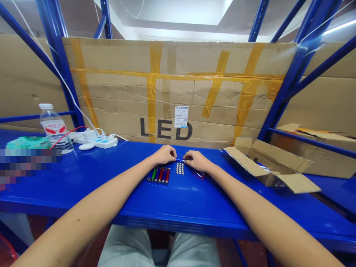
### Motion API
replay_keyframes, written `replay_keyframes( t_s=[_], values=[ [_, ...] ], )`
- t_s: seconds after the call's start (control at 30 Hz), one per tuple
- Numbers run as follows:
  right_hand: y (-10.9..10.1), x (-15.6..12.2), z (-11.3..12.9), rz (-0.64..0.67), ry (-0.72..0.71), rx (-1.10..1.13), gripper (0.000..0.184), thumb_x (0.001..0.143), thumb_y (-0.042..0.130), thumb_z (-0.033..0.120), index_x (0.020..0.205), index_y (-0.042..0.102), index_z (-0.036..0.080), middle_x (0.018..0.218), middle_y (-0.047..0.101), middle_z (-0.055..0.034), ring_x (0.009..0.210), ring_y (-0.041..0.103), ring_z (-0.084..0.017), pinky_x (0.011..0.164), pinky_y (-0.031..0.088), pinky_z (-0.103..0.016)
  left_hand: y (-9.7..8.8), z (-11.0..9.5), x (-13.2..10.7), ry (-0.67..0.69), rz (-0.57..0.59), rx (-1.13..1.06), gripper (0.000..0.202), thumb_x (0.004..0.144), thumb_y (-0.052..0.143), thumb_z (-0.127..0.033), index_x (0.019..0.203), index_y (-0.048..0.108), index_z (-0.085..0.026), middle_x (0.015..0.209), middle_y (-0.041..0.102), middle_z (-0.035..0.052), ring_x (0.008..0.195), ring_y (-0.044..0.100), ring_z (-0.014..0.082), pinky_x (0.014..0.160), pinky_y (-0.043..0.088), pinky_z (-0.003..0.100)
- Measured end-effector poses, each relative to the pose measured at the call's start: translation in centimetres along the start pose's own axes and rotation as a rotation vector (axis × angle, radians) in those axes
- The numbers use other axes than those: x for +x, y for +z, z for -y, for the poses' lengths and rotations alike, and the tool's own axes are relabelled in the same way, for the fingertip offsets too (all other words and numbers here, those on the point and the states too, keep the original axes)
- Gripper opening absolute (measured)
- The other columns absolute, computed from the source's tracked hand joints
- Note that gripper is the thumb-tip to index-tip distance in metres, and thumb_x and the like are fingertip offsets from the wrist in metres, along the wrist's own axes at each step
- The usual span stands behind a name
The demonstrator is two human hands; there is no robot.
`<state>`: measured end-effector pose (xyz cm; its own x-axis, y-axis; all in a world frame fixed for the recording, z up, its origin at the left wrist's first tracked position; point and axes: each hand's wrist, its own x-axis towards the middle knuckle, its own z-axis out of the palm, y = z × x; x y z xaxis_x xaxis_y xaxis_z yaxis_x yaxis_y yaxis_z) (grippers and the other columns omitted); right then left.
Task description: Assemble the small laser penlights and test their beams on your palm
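My left hand (166, 154) and my right hand (195, 160) face each other above the blue tabletop, fingers pinched. Between their fingertips spans a slim blue tube (180, 160) with a silvery right part; fine detail is too small to make out. Just below it, small round silver button cells (180, 168) lie in neat rows. Near my left wrist, several penlight-like metal tubes (159, 175) in green, blue, purple and red lie side by side, silver ends towards me. Beside my right wrist are small red and blue metal pieces (199, 175), partly hidden by it.
An open cardboard box (267, 167) holding shiny parts stands at the right. At the left are a water bottle (57, 129), a green soft pack (27, 142) and a power strip (104, 141) with cables. A large taped cardboard sheet (125, 100) and blue rack posts (289, 89) close the back.
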<state>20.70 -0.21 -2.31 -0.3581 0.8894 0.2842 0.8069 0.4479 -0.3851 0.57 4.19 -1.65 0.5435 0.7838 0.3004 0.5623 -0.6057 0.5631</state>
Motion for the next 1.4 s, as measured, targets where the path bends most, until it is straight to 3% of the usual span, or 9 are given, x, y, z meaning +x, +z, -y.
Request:
replay_keyframes(
  t_s=[0.63, 0.87, 1.1, 1.4],
  values=[
    [-0.2, 0.0, -0.3, -0.008, -0.037, 0.029, 0.024, 0.092, 0.048, 0.024, 0.091, 0.070, 0.015, 0.099, 0.072, -0.0084, 0.088, 0.063, -0.019, 0.079, 0.044, -0.027, -0.5, 0.1, -0.4, -0.046, 0.055, -0.069, 0.014, 0.062, 0.069, -0.021, 0.075, 0.071, -0.016, 0.079, 0.072, 0.0048, 0.076, 0.065, 0.0194, 0.070, 0.047, 0.028],
    [-0.3, 0.0, -0.2, -0.020, -0.034, 0.008, 0.023, 0.092, 0.049, 0.023, 0.092, 0.071, 0.016, 0.100, 0.072, -0.0088, 0.090, 0.064, -0.019, 0.081, 0.045, -0.028, -1.6, 0.5, -0.8, 0.012, 0.051, -0.088, 0.012, 0.068, 0.062, -0.023, 0.071, 0.073, -0.018, 0.076, 0.073, 0.0037, 0.074, 0.064, 0.0183, 0.071, 0.046, 0.027],
    [0.0, 0.2, -0.6, 0.000, -0.050, -0.011, 0.023, 0.087, 0.052, 0.013, 0.095, 0.073, 0.017, 0.103, 0.072, -0.0088, 0.094, 0.064, -0.020, 0.086, 0.045, -0.027, -0.6, 0.8, -0.4, 0.056, 0.061, 0.009, 0.018, 0.075, 0.061, -0.027, 0.080, 0.077, -0.020, 0.088, 0.076, 0.0048, 0.084, 0.066, 0.0210, 0.075, 0.045, 0.027],
    [-0.3, 0.1, -1.7, 0.023, -0.014, -0.029, 0.024, 0.080, 0.058, 0.011, 0.097, 0.073, 0.017, 0.101, 0.071, -0.0081, 0.089, 0.064, -0.019, 0.080, 0.047, -0.026, 0.0, 0.6, -0.1, 0.001, 0.045, 0.036, 0.009, 0.066, 0.069, -0.022, 0.073, 0.072, -0.019, 0.074, 0.072, 0.0032, 0.070, 0.063, 0.0187, 0.064, 0.042, 0.026]
  ],
)
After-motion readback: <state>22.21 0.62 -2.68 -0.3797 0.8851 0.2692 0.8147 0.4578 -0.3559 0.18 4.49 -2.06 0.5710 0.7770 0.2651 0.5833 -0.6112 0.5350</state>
